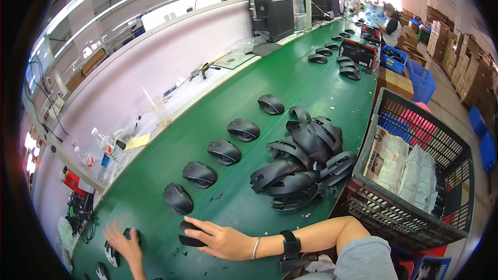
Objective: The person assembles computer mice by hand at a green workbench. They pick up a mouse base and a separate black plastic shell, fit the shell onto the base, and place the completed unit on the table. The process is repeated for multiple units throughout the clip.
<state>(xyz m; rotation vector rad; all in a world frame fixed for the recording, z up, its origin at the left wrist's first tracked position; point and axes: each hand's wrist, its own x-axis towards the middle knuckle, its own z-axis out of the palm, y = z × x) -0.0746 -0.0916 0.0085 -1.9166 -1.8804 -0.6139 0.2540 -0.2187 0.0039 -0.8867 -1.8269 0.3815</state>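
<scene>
Right hand point(224, 240): fingers pinching black shell point(188, 241), on or just over green tabletop point(290, 80). Shell probably light, stiff, smooth; thin edges perhaps fragile; best gripped by opposite sides. Left hand point(125, 247): fingers spread, blurred, near mouse point(110, 254); contact unclear.

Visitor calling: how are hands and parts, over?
Right hand holding curved black plastic shell. Left hand blurred by black-and-white rounded piece, contact unclear. Heaped black plastic covers nearby, not between hands.

We see a factory assembly workshop, shown by its long green bench point(307, 85), computer mice point(224, 151), plastic crate point(394, 210) and stacked cartons point(464, 65).
</scene>
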